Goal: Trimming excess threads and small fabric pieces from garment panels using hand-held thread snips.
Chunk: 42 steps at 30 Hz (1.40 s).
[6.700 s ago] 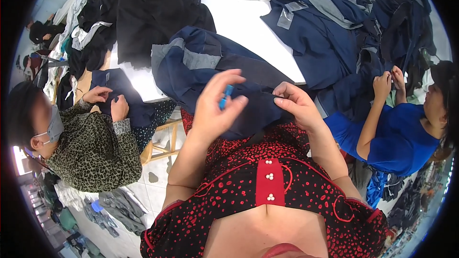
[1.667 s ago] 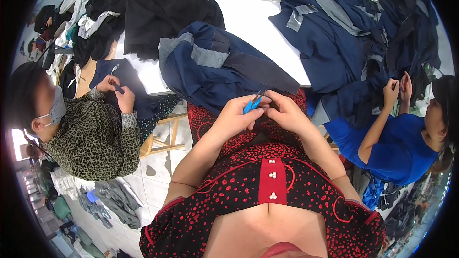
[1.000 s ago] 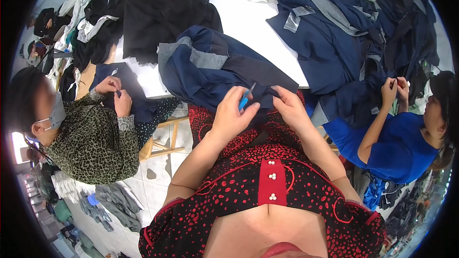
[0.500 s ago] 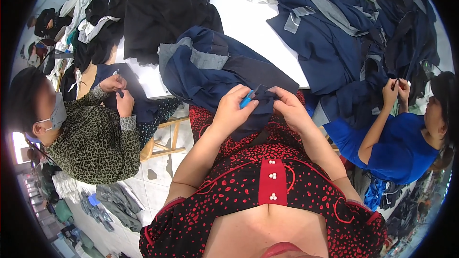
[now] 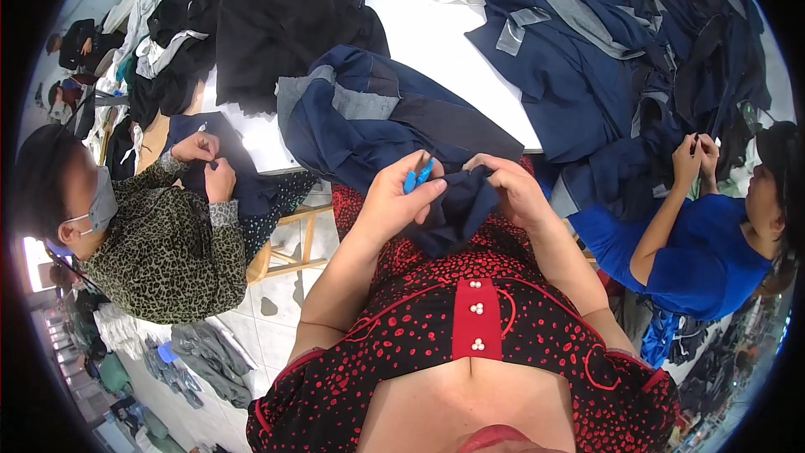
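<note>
A dark navy garment with grey patches (image 5: pixel 377 122) lies over the near edge of the white table (image 5: pixel 436 42) and hangs into my lap. My left hand (image 5: pixel 401 200) is closed around small blue thread snips (image 5: pixel 417 174), their tip pointing up beside the cloth. My right hand (image 5: pixel 510 189) pinches a bunched fold of the same navy garment close in front of my chest. Both hands are nearly touching, with the fold between them.
A person in a leopard-print top (image 5: pixel 159 235) sits at my left working on dark cloth (image 5: pixel 218 168). A person in a blue shirt (image 5: pixel 696 243) at my right handles navy fabric. Piles of black (image 5: pixel 277 17) and navy garments (image 5: pixel 587 50) cover the table's far side.
My hands have stayed together over the navy fold, shifting only slightly; the snips remain in my left hand. Earlier my hands were further apart and higher on the garment.
</note>
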Available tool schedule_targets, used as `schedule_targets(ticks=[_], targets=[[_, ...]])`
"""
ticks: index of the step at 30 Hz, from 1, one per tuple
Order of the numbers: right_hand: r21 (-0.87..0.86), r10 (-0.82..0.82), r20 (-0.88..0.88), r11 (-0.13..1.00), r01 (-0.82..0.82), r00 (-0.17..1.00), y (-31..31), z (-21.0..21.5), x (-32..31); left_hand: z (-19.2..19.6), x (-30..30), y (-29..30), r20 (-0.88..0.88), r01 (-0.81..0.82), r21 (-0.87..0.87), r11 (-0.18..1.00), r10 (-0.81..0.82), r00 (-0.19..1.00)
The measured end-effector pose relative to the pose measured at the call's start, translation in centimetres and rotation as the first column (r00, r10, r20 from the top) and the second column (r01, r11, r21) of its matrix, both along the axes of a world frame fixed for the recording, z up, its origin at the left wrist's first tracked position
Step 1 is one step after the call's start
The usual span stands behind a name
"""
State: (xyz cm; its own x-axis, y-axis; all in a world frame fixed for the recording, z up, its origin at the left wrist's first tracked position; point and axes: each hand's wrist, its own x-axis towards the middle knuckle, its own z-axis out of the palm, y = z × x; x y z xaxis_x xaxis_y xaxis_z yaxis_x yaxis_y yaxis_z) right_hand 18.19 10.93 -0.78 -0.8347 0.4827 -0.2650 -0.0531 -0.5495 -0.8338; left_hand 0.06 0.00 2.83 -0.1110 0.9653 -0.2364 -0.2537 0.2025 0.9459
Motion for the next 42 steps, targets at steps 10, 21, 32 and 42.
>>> schedule_targets(ticks=[10,21,32,42], targets=[[0.529,-0.082,0.191,0.848,-0.032,0.978,-0.6,0.6,-0.6,1.0,0.3,-0.3,-0.306,-0.038,0.059,0.998,0.054,0.951],[0.458,0.19,0.152,0.856,-0.239,0.97,0.3,2.9,0.3,1.5,-0.3,-0.8,-0.213,-0.03,0.09,0.996,0.049,0.976],[0.47,0.01,0.266,0.872,-0.138,0.964,-0.6,2.7,0.3,1.1,0.4,0.2,-0.438,0.102,0.258,0.961,0.022,0.899],[0.516,0.204,0.223,0.805,-0.293,0.953,-0.2,3.6,0.5,0.2,0.1,0.0,-0.14,0.008,0.111,0.994,0.007,0.99]])
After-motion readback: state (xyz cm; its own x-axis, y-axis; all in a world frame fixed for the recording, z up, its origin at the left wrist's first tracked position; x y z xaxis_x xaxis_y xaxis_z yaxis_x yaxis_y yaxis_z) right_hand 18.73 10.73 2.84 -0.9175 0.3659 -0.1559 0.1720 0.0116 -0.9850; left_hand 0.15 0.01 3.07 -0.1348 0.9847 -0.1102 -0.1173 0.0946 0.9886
